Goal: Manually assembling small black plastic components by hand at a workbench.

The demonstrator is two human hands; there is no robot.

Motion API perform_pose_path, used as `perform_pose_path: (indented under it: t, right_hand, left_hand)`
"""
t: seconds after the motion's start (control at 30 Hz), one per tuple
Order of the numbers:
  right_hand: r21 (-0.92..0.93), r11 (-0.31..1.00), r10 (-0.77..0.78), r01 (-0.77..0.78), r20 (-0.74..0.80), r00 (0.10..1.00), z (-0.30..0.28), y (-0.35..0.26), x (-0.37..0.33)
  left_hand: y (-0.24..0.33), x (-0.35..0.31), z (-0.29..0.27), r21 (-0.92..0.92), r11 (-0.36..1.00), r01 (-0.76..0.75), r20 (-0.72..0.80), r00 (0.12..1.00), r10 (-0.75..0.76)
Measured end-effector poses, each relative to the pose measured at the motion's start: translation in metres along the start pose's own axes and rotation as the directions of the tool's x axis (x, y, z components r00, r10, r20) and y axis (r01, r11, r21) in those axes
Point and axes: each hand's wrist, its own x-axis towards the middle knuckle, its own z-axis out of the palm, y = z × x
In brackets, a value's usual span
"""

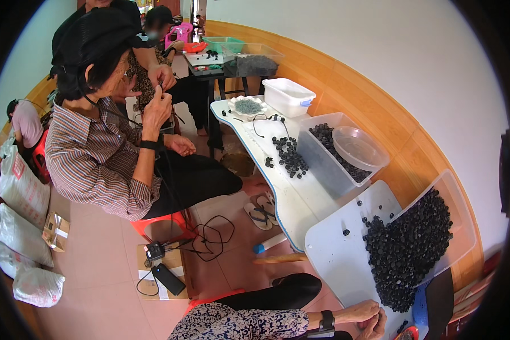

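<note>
At the worktop [334, 249] edge, left hand [358, 311] and right hand [374, 327] meet, fingers bunched; whether they pinch anything I cannot tell. Black pieces [402, 255] lie heaped beyond, spilling from a tub [462, 229]. Fine handwork seems underway; the next move likely needs steadiness.

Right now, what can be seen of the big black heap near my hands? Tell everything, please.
The heap is many small, black, roundish pieces, some shiny; plastic or rubber, I cannot tell. It lies loose, partly in the clear tub, partly on the pale table, stray pieces at its upper left. Your left hand and right hand are near its lower end; contact is unclear.
</note>
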Motion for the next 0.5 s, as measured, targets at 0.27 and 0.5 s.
perform_pose_path:
  t: [0.27,0.5]
  right_hand:
    - [0.005,0.998,-0.056,0.056,0.000,0.998,0.002,0.001,0.001]
    - [0.009,0.999,-0.040,0.040,0.013,0.999,-0.002,0.008,0.002]
  left_hand:
    - [0.003,-0.002,-0.006,0.040,0.999,0.027,0.028,0.999,-0.028]
    - [0.028,-0.008,-0.002,-0.044,0.990,0.135,0.042,0.990,-0.133]
